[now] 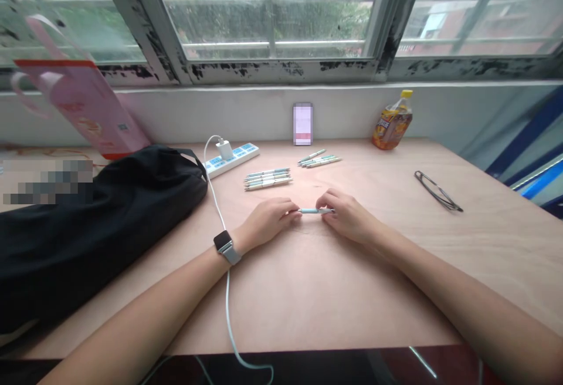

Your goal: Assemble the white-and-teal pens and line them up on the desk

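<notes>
Pale-blue pen (309, 210) in the clasp of left grip (270, 218) and right grip (346, 215), one per end

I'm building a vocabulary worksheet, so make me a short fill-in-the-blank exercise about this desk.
1. The left hand and right hand hold one ____ between them.
2. The charger is plugged into a white ____.
3. The cap of the bottle is coloured ____.
4. Of the two hands, the glasses lie nearer the ____ one.

Missing words: pen; power strip; yellow; right.
</notes>
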